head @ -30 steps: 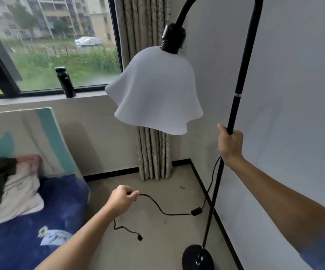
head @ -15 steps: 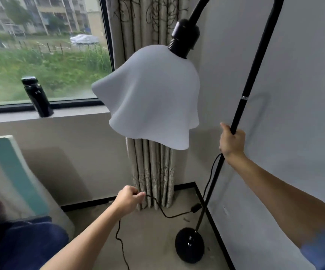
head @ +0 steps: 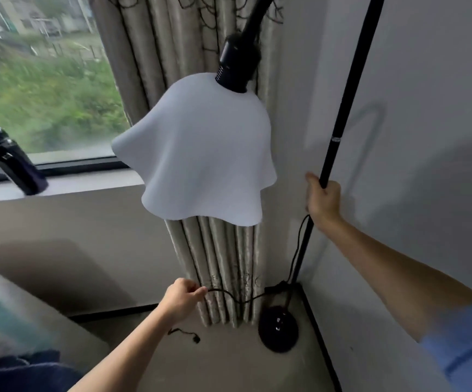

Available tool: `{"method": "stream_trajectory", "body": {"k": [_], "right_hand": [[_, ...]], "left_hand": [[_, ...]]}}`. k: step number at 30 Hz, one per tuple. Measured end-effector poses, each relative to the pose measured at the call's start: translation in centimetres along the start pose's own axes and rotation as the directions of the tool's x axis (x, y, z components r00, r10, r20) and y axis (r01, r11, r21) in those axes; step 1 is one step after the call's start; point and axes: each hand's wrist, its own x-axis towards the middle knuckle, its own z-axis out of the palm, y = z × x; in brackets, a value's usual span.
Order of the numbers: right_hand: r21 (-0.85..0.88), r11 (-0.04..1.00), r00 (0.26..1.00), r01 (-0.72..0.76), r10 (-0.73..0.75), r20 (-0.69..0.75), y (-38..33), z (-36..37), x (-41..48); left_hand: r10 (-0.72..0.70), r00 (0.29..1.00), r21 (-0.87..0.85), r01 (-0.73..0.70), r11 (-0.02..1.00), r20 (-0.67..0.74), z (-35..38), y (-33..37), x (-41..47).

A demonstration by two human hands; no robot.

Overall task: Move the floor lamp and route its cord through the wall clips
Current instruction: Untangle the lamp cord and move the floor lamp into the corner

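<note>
Right hand [head: 323, 200] is closed around the lamp pole [head: 339, 128]. Left hand [head: 180, 299], at 7 o'clock from it, pinches the cord [head: 236, 299] beside the curtain [head: 223, 264].

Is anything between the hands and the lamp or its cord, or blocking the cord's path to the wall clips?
Nothing blocks the hands: the right hand grips the lamp pole and the left hand holds the cord. No wall clips are visible, so that path cannot be judged. The cord drapes across the curtain.
</note>
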Motion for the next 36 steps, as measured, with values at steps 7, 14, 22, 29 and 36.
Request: {"method": "stream_trajectory", "body": {"k": [7,14,22,29,36], "right_hand": [[0.012,0.999,0.994,-0.048,0.047,0.095,2.1,2.2,5.9],[-0.075,0.995,0.991,-0.066,0.074,0.112,1.9,2.6,6.3],[-0.542,0.816,0.968,-0.201,0.25,0.017,5.5,-1.5,-0.7],[-0.531,0.638,0.825,-0.558,0.355,-0.44,9.4,-10.7,-13.5],[-0.381,0.551,0.645,-0.743,0.436,-0.627,13.6,-18.5,-24.8]], "left_hand": [[0.015,1.0,0.006,-0.015,1.0,0.018,0.3,2.9,5.6],[0.1,0.979,0.075,-0.115,0.991,0.18,0.7,3.0,10.4],[0.234,0.805,0.089,-0.333,0.939,0.545,2.7,2.3,13.6],[0.194,0.551,0.093,-0.449,0.889,0.811,7.1,4.2,11.8],[0.198,0.354,0.052,-0.587,0.808,0.914,14.4,7.4,6.3]]}}
